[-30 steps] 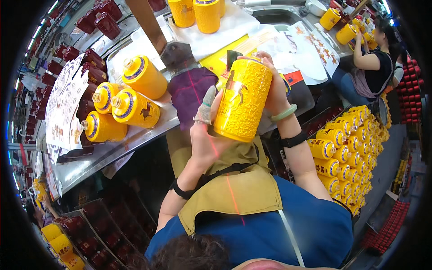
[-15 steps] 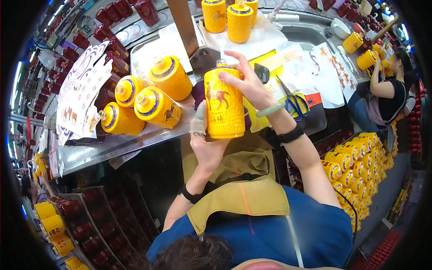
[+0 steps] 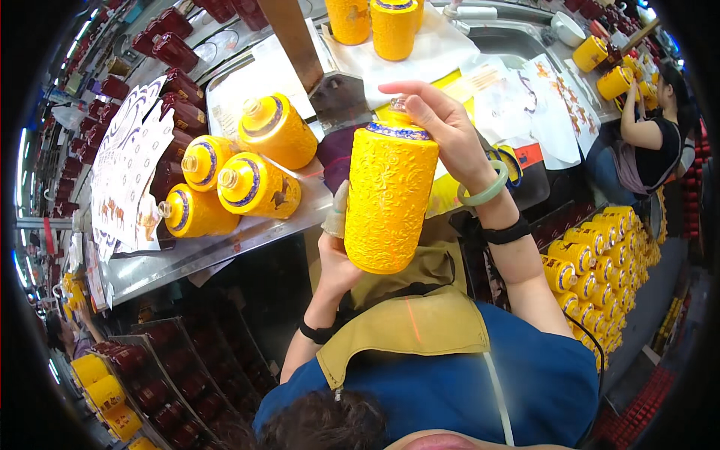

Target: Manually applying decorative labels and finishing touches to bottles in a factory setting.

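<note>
A yellow jar (image 3: 390,199) is held upright above the desk (image 3: 225,251) edge, gripped from below by the left hand (image 3: 336,259); its top is pinched by the right hand (image 3: 442,124), wrist bent; 4 yellow jars (image 3: 232,176) lie tilted on the desk; white label sheets (image 3: 124,176) lie at left; dark red jars (image 3: 176,52) are stacked behind.

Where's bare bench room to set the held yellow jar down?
Little. The steel bench shows a bare strip along its front edge, below the four lying yellow jars. Behind the held jar, gripped by left hand and right hand, papers and upright jars crowd it.
</note>
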`<state>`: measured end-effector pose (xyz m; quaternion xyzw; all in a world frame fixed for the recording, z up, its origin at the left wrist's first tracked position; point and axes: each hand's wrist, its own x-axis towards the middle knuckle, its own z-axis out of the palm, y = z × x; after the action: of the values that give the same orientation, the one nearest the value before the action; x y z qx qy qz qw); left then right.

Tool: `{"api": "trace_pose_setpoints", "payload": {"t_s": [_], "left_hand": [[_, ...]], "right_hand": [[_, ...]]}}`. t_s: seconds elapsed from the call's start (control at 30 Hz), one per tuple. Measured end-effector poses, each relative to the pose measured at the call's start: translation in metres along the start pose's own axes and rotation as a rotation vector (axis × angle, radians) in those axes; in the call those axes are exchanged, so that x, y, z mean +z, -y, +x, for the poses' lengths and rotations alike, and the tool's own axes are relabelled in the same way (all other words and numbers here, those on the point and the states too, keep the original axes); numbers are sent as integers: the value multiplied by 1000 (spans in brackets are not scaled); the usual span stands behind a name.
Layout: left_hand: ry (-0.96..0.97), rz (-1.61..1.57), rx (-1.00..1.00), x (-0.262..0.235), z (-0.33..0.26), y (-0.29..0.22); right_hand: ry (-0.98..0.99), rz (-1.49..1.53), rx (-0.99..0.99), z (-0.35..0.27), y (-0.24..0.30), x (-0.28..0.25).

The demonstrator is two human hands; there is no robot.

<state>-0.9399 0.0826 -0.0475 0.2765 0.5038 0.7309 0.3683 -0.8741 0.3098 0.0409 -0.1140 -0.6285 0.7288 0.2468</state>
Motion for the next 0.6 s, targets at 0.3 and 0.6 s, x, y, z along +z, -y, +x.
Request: {"api": "trace_pose_setpoints", "payload": {"t_s": [0.3,0.6], "left_hand": [[419,-75,-217,-4,-11,8],[504,-243,-181,9,-9,3]], "right_hand": [[-62,-326,54,-1,24,8],[-66,-466,66,-1,23,4]]}}
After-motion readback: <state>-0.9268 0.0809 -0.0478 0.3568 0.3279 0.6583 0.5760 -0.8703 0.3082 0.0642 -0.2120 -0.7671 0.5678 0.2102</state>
